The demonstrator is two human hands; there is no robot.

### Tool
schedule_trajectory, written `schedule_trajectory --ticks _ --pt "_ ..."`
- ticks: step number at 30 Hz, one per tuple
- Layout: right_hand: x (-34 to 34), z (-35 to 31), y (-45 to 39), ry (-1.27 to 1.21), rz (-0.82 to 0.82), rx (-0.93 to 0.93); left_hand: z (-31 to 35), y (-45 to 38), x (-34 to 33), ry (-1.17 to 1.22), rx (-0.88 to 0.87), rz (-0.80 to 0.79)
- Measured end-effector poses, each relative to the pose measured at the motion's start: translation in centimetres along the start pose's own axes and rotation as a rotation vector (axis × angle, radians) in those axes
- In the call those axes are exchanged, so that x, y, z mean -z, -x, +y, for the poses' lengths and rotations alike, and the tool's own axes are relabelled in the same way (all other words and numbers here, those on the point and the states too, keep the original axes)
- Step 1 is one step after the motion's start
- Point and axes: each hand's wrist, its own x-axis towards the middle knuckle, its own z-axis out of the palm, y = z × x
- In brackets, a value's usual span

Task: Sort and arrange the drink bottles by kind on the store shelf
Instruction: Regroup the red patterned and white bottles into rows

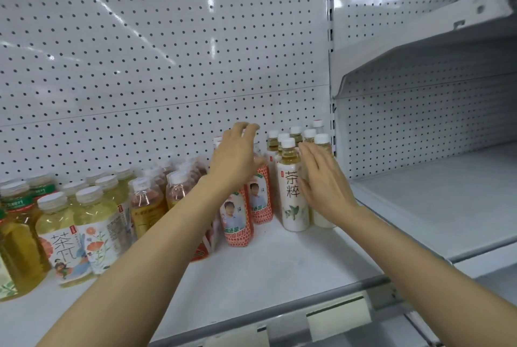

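Left hand [236, 159]: raised over the red-labelled bottles, fingers spread and lightly curved, palm facing right; it hides the bottle tops behind it, and I cannot tell whether it touches them; nothing gripped.
Right hand [321, 181]: fingers straight and together, laid flat against the right side of the white-labelled cluster; holds nothing.
White-labelled tea bottles [293, 192]: tight cluster between the two hands, at the right end of the shelf against the upright post; all upright, long axis vertical, white caps up; the front bottle's printed characters face the camera.
Red-labelled bottles [237, 220]: just left of the white cluster, under and in front of the left hand; upright, labels facing forward; a wrapped red pack sits partly hidden behind the left forearm.
Pink drink bottles [179, 187]: further left, in clear wrap, standing upright, caps up.
Floral-labelled tea bottles [84, 232]: left of the pink ones, pale yellow liquid, upright, labels forward.
Green-labelled bottles [16, 234]: far left edge, amber liquid, upright, partly cut off.
Shelf [265, 271]: white, with a grey front rail carrying price-tag holders.
Pegboard [167, 52]: white perforated back panel.
Neighbouring shelf [436, 206]: to the right, beyond the post.
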Motion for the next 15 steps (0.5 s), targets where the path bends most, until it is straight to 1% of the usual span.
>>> schedule_trajectory --ticks 2,5,10,12,15 --pt "0.6 1.7 0.2 -0.025 0.028 0.042 2.2 -1.0 -0.9 0.07 -0.06 -0.044" --pt "1.6 4.8 0.4 -0.03 0.049 0.073 5.5 -2.5 -2.8 0.101 -0.104 -0.083" --pt "1.9 9.8 0.4 -0.082 0.06 0.056 9.1 -3.5 -5.8 0.069 -0.105 -0.054" --pt "1.5 11.4 0.3 -0.099 0.032 0.019 9.5 -3.8 -6.8 0.018 -0.099 -0.02" --pt "0.3 13.0 0.0 -0.155 -0.062 -0.061 9.5 -3.8 -7.9 -0.045 -0.076 0.014"
